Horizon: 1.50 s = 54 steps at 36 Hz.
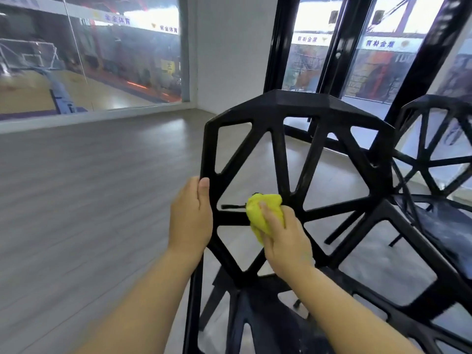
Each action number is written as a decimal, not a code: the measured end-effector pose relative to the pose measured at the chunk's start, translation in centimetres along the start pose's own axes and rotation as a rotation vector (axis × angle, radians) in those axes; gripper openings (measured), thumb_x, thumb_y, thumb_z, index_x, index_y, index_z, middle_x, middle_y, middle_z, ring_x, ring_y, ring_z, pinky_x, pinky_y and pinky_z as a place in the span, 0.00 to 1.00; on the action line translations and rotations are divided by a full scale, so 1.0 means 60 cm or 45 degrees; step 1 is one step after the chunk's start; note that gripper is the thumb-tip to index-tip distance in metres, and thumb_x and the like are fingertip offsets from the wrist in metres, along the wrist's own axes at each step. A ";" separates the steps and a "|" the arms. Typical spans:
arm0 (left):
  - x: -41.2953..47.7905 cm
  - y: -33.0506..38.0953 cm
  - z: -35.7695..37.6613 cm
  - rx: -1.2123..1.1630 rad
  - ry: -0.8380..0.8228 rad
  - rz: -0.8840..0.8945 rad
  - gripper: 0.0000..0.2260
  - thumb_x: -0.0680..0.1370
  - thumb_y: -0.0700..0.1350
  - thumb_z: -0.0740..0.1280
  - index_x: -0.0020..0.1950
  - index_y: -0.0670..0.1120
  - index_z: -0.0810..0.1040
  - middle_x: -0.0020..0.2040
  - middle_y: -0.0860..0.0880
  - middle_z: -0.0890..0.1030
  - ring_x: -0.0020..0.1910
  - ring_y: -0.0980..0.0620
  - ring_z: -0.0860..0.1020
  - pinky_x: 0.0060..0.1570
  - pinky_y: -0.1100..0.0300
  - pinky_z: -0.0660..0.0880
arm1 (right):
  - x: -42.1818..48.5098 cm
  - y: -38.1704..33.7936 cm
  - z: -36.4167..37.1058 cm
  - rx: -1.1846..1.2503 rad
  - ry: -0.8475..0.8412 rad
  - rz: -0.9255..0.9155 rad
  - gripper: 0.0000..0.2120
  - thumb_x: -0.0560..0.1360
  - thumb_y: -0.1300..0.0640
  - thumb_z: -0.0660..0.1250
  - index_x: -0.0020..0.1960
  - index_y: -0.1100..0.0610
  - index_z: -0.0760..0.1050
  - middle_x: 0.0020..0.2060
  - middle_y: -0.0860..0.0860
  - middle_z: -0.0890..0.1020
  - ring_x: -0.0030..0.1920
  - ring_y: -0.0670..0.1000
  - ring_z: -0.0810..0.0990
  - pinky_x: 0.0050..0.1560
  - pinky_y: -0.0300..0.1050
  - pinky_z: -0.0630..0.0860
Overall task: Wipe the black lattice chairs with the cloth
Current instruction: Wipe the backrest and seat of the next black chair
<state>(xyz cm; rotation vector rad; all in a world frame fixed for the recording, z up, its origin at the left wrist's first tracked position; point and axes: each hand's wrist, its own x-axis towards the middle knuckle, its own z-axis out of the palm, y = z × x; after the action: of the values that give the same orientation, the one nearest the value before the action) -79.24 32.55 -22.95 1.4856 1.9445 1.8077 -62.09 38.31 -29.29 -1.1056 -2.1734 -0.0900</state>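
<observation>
A black lattice chair (301, 106) stands right in front of me, its angular backrest filling the middle of the view. My left hand (190, 217) grips the left edge of that backrest, thumb over the frame. My right hand (286, 238) is shut on a bunched yellow cloth (264, 213), pressed against a horizontal strut near the hub of the lattice. A second black lattice chair (439, 154) stands to the right, partly cut off by the frame edge.
Grey wood-look floor (89, 187) stretches out on the left. A glass wall (89, 60) runs along the back left, a white wall corner (229, 47) sits behind the chair, and black-framed glass doors (339, 47) stand at the back right.
</observation>
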 end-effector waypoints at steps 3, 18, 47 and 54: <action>-0.004 0.005 0.000 0.079 -0.044 -0.005 0.13 0.82 0.51 0.52 0.38 0.52 0.65 0.33 0.53 0.69 0.30 0.56 0.66 0.27 0.66 0.60 | -0.021 0.063 -0.003 -0.051 -0.025 0.165 0.32 0.71 0.60 0.72 0.69 0.49 0.61 0.53 0.61 0.73 0.39 0.62 0.75 0.27 0.49 0.73; -0.007 -0.012 0.027 0.894 0.272 0.859 0.20 0.66 0.31 0.63 0.58 0.39 0.72 0.51 0.43 0.64 0.47 0.43 0.65 0.48 0.50 0.63 | 0.019 -0.015 -0.006 0.167 0.197 0.196 0.22 0.73 0.45 0.52 0.66 0.42 0.53 0.59 0.56 0.68 0.49 0.59 0.74 0.42 0.51 0.74; -0.004 -0.017 0.070 1.139 -0.430 0.990 0.15 0.58 0.43 0.80 0.26 0.45 0.74 0.22 0.50 0.71 0.19 0.50 0.71 0.23 0.65 0.63 | 0.002 0.121 -0.020 -0.256 -0.016 0.014 0.38 0.62 0.65 0.74 0.69 0.51 0.66 0.51 0.60 0.73 0.34 0.59 0.72 0.28 0.48 0.69; -0.006 -0.025 0.074 1.173 -0.399 0.944 0.15 0.59 0.43 0.80 0.26 0.46 0.74 0.22 0.51 0.71 0.19 0.51 0.70 0.26 0.63 0.57 | 0.157 0.119 -0.116 -0.302 0.290 0.083 0.19 0.78 0.53 0.59 0.68 0.49 0.67 0.58 0.53 0.68 0.54 0.59 0.70 0.47 0.46 0.67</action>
<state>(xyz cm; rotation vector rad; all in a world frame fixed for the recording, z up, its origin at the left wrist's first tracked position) -77.05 35.75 -25.66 2.8285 2.3333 0.6016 -56.82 46.87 -19.99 -1.2311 -1.9569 -0.4330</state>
